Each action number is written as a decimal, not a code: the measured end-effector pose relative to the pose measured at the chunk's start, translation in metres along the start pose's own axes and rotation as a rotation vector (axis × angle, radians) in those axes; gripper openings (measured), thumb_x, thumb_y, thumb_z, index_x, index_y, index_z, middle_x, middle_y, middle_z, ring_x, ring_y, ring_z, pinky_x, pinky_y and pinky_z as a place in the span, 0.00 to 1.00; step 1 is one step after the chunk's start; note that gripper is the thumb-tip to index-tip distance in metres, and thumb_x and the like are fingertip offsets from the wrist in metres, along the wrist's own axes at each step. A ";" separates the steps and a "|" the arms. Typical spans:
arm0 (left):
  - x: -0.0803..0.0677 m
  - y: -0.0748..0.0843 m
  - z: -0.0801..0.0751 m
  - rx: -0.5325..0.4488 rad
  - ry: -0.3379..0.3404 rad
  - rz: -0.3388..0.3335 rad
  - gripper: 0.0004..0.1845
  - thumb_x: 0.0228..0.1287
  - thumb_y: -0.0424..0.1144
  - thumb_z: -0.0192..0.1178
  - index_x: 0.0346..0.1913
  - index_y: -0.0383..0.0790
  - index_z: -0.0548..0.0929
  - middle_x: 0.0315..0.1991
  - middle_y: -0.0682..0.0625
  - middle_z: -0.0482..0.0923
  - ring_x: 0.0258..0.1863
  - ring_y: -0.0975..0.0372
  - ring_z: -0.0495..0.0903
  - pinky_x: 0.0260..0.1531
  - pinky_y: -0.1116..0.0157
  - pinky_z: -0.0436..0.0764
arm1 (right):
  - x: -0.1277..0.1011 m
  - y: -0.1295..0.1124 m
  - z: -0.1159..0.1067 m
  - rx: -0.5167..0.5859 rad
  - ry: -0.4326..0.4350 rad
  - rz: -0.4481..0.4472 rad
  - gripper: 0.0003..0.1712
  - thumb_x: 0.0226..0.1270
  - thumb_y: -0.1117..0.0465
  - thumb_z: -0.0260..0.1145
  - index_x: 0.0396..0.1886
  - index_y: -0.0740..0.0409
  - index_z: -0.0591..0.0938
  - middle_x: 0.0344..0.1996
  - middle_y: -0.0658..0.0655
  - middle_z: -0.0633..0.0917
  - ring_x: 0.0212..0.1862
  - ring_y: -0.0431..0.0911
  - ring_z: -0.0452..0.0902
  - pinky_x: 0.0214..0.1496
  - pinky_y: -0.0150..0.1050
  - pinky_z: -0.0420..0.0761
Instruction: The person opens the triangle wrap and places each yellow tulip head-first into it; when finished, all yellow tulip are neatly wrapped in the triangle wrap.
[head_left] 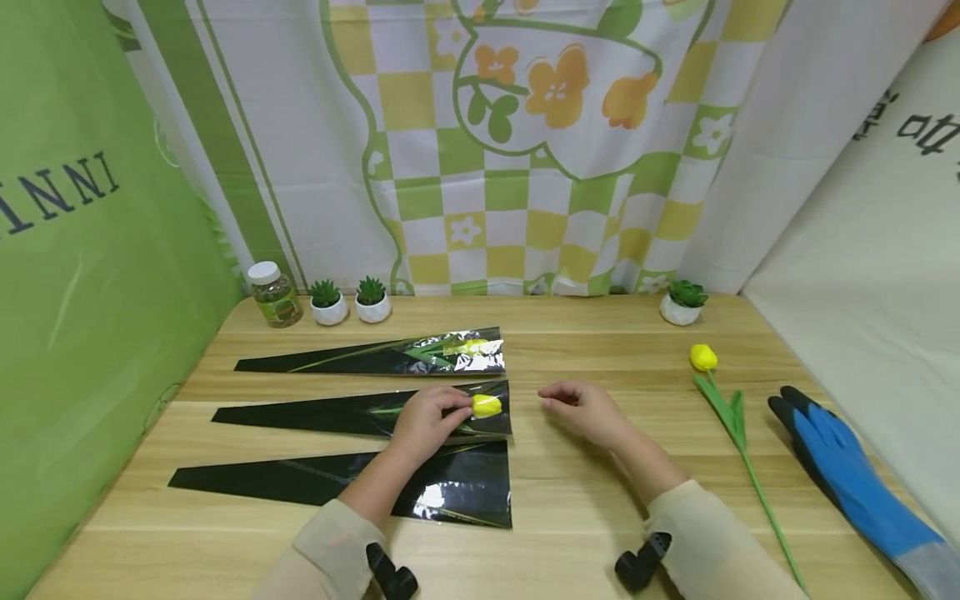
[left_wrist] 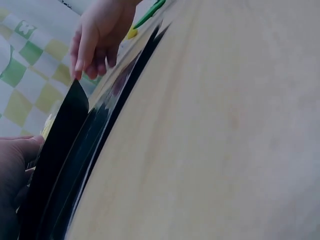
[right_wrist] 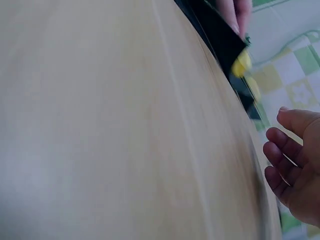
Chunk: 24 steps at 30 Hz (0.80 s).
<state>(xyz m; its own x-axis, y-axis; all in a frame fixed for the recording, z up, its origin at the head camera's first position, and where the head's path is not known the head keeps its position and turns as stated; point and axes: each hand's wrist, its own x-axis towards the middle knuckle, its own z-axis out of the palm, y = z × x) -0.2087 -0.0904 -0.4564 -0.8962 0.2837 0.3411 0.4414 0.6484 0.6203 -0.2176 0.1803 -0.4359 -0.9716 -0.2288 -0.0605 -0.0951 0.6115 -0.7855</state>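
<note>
Nearest sleeve (head_left: 420,487): empty. Middle sleeve (head_left: 375,412): my left hand (head_left: 426,422) pinching its mouth, tulip (head_left: 486,406) going in; right hand (head_left: 581,410) loosely curled, empty. Far sleeve (head_left: 405,356) filled; loose tulip (head_left: 731,417) remains.

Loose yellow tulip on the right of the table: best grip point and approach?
Take the loose tulip by its thin stem, below the leaves, pinching from above. It lies flat, bloom pointing away, blue glove close on its right, so the right hand should probably come from the open left side.
</note>
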 end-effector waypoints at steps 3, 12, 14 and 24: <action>0.003 -0.002 -0.002 0.019 -0.017 0.003 0.08 0.60 0.38 0.68 0.42 0.43 0.90 0.44 0.50 0.87 0.47 0.55 0.84 0.52 0.55 0.82 | -0.011 0.009 -0.017 -0.003 0.010 0.006 0.15 0.72 0.57 0.62 0.52 0.60 0.84 0.47 0.58 0.86 0.45 0.45 0.78 0.46 0.37 0.78; 0.012 -0.009 -0.006 0.029 -0.034 -0.010 0.08 0.62 0.38 0.67 0.43 0.43 0.90 0.45 0.49 0.87 0.49 0.54 0.84 0.54 0.55 0.82 | -0.059 0.028 -0.074 -0.118 0.025 0.030 0.21 0.74 0.53 0.60 0.59 0.61 0.80 0.47 0.57 0.86 0.44 0.43 0.76 0.43 0.35 0.78; 0.013 -0.009 -0.006 0.028 -0.032 -0.018 0.08 0.61 0.39 0.67 0.43 0.44 0.90 0.45 0.49 0.87 0.50 0.54 0.84 0.55 0.55 0.81 | -0.070 0.033 -0.087 -0.171 0.052 0.040 0.22 0.74 0.52 0.59 0.59 0.62 0.79 0.47 0.58 0.86 0.45 0.44 0.77 0.42 0.34 0.78; 0.017 -0.011 -0.006 0.020 -0.028 -0.054 0.09 0.61 0.40 0.67 0.43 0.45 0.90 0.46 0.50 0.87 0.52 0.53 0.83 0.57 0.54 0.79 | -0.116 0.067 -0.139 -0.354 0.095 0.202 0.31 0.74 0.45 0.58 0.60 0.67 0.77 0.48 0.67 0.84 0.48 0.59 0.80 0.39 0.46 0.82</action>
<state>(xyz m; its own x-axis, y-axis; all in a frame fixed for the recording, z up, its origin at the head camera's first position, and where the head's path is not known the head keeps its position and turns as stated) -0.2288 -0.0972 -0.4532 -0.9197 0.2672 0.2878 0.3917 0.6775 0.6226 -0.1410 0.3534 -0.3959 -0.9925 -0.0165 -0.1214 0.0471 0.8635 -0.5022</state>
